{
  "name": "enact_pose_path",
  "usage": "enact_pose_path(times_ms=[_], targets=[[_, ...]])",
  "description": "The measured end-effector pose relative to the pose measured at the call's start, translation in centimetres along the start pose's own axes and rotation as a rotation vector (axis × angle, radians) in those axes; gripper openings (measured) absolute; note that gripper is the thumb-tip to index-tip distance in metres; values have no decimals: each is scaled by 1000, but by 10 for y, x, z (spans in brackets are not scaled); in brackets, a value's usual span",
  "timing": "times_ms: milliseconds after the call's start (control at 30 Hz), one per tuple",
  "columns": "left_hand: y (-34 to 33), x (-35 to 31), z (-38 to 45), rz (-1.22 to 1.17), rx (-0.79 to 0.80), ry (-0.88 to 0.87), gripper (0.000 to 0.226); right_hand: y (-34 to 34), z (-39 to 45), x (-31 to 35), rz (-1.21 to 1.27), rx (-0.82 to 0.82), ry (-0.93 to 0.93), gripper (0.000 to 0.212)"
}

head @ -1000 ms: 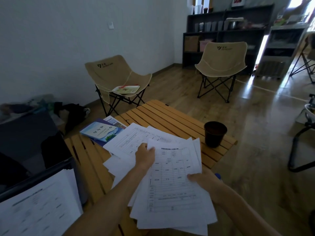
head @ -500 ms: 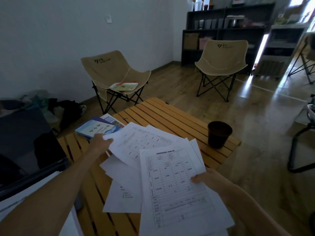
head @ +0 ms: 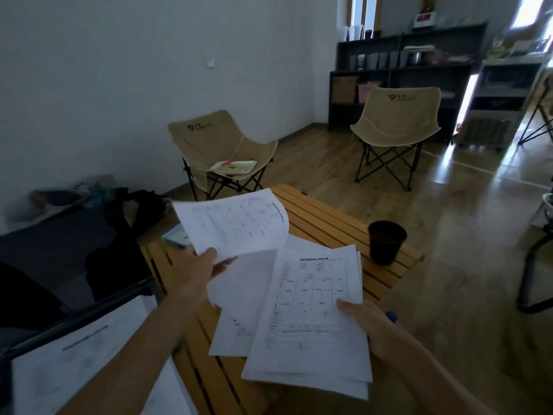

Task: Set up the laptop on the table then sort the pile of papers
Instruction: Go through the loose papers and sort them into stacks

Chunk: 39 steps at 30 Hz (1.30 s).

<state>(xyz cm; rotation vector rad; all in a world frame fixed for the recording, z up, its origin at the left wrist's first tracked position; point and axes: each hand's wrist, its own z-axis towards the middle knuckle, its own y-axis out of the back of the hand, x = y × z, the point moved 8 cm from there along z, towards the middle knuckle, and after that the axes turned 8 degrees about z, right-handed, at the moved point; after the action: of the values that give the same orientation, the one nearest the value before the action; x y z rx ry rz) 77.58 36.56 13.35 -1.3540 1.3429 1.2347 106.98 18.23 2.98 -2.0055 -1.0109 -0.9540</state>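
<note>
Above the slatted tabletop (head: 329,217), left hand (head: 194,274) pinches 1 lifted sheet (head: 236,224); right hand (head: 369,323) grips the form stack (head: 311,319) (overhanging the edge). Risk: loose sheets (head: 239,295) sliding floorward.

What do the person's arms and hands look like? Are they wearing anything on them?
Both arms are bare: no sleeve shows on either forearm. The left hand and right hand have no gloves, and no watch, bracelet or ring shows. The light is dim, so tiny details are hard to tell.

Dark cup (head: 387,241) near table corner; two beige chairs (head: 396,121) beyond.
</note>
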Motion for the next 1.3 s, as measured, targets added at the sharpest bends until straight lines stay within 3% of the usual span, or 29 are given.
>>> enact_pose_path(times_ms=[67,133,333,500,600,667,733,800,833,900,933,967,1033,1100,1167,1300], targets=[[-22,30,-53,-112,82,112,37,-11,-7,1,18,-37,-1,20],[-38,58,-94,-147,120,207,39,-19,-8,-3,11,-71,1,32],[-65,93,-135,-393,162,359,50,-22,-3,-15,31,-127,24,39],[-78,136,-164,-286,188,575,51,-24,-6,-11,89,-61,15,48],[-84,134,-170,-150,255,584,49,-30,-8,-9,-25,-27,93,13],[-90,125,-182,-117,365,665,41,-30,-10,-6,-110,-42,160,21],[-88,106,-198,-35,578,728,26,-32,-15,6,-139,-38,226,23],[-70,87,-190,236,724,607,22,-30,-19,21,-142,-7,289,25],[-57,76,-170,404,683,427,25,-28,-21,29,-148,20,322,28],[-28,31,-113,651,337,-120,29,-25,-26,43,-134,79,387,31],[-14,5,-94,678,146,-320,36,-25,-29,49,-114,109,415,31],[-5,-12,-80,626,54,-416,49,-25,-32,54,-92,140,440,31],[-13,-27,-58,398,230,-387,56,-31,-39,66,-61,188,485,30],[-33,-31,-57,245,447,-309,44,-42,-43,78,-74,204,530,27],[-39,-43,-64,168,450,-346,41,-55,-48,94,-115,196,609,23],[-31,-64,-65,105,272,-477,35,-72,-53,120,-140,145,715,16]])
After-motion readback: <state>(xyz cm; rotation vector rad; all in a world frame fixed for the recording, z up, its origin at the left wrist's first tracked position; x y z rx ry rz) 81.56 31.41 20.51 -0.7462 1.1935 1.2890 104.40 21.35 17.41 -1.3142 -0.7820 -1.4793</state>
